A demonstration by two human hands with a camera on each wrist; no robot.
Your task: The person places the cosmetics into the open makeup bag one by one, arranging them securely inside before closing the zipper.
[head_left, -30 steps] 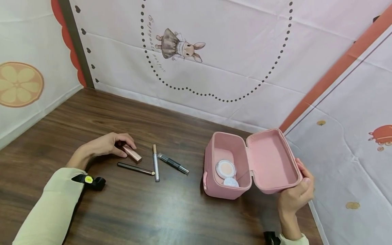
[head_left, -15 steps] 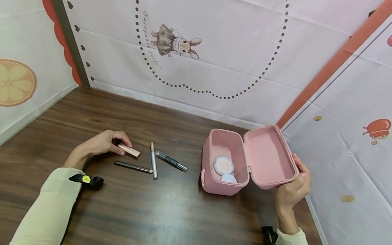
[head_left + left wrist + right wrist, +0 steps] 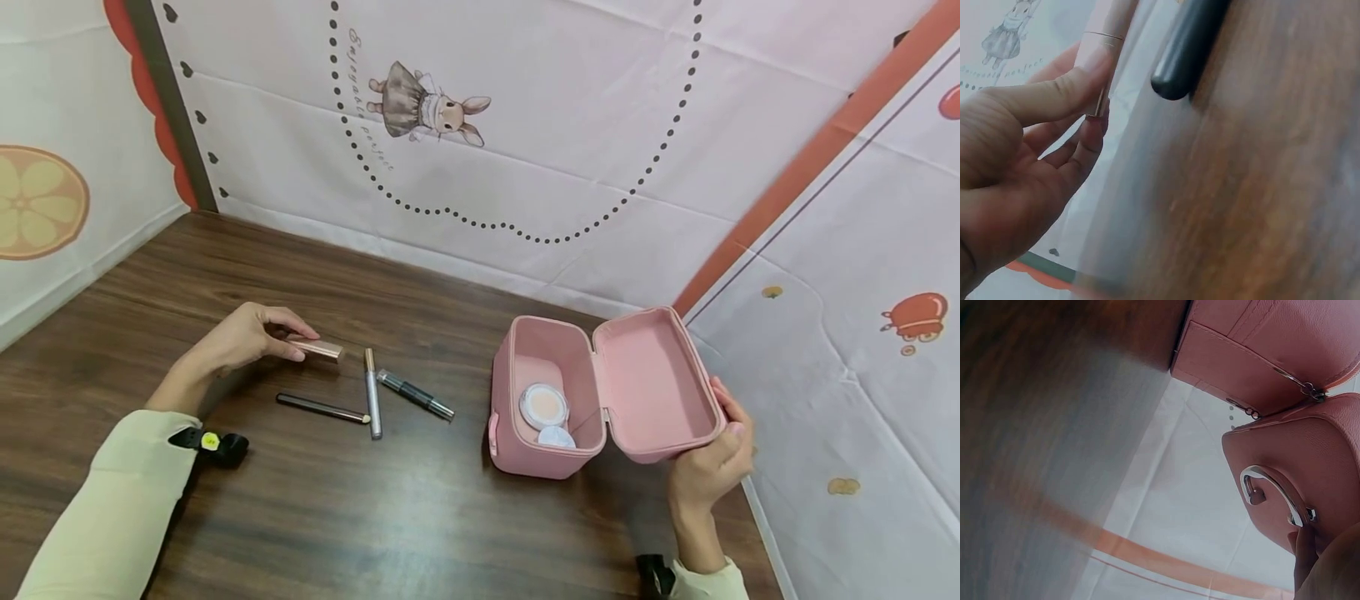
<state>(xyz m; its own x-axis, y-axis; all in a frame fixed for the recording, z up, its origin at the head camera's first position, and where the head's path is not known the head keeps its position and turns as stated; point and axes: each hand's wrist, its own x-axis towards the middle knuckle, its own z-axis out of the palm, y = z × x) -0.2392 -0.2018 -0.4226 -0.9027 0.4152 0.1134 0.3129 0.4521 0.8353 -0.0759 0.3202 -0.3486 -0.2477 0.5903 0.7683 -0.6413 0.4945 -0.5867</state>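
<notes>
My left hand (image 3: 243, 337) pinches a rose-gold lipstick tube (image 3: 324, 349) between thumb and fingers. In the left wrist view the lipstick (image 3: 1102, 47) shows its seam line, and the dark end of a slim stick (image 3: 1179, 75) lies beside it. My right hand (image 3: 708, 467) grips the outer edge of the raised lid (image 3: 663, 379) of a pink cosmetic case (image 3: 536, 462). From the right wrist, the lid's curved handle (image 3: 1275, 487) is visible near my fingertips (image 3: 1305, 559). Inside the case lie a round compact (image 3: 543, 406) and a smaller pale disc (image 3: 557, 437).
Between the hands lie a black stick with a pale tip (image 3: 318, 407), a silver tube with a gold end (image 3: 373, 396) and a dark tube with silver ends (image 3: 416, 393). Printed cloth walls (image 3: 525, 150) border the wooden table (image 3: 420, 517) at the back and sides.
My left hand has drawn the lipstick up and slightly away from the black stick, turning it a little. The right hand keeps hold of the lid. The head view has shifted slightly.
</notes>
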